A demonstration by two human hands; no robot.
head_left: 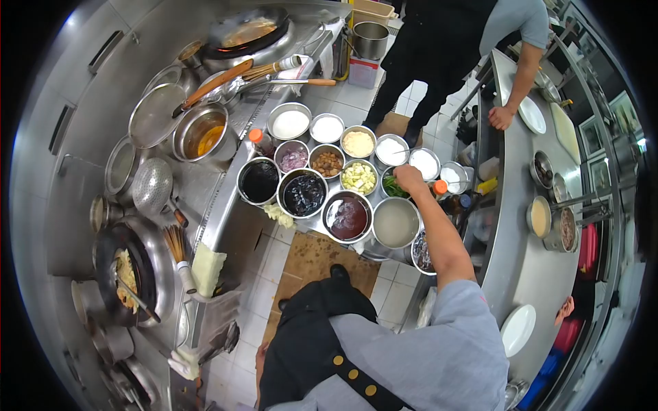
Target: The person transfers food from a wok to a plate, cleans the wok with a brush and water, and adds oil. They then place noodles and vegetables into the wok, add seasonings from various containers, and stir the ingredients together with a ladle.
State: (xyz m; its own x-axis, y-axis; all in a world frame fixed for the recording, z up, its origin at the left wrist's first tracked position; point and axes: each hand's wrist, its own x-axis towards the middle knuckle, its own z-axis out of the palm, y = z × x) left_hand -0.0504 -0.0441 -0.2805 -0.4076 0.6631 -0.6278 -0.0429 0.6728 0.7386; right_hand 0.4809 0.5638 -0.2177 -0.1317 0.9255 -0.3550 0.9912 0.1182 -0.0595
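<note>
My right hand [409,179] reaches over the rim of a metal pot of chopped greens [392,186], its fingers curled together; what they hold is hidden. Beside that pot are one of pale diced pieces [359,177] and one of cloudy liquid [397,222]. A spoon handle leans from a pot of white powder [391,150] just above the hand. Dark red liquid fills another pot [347,216]. My left hand [260,357] hangs by my left hip, mostly hidden by the apron, so its fingers cannot be made out.
Left, a steel range holds a wok of food [127,281], a perforated ladle [152,186] and a pot of orange liquid [207,137]; another wok [248,33] steams behind. A co-worker [439,55] stands ahead, one hand on the right counter [524,260]. Brown matting [312,264] lies underfoot.
</note>
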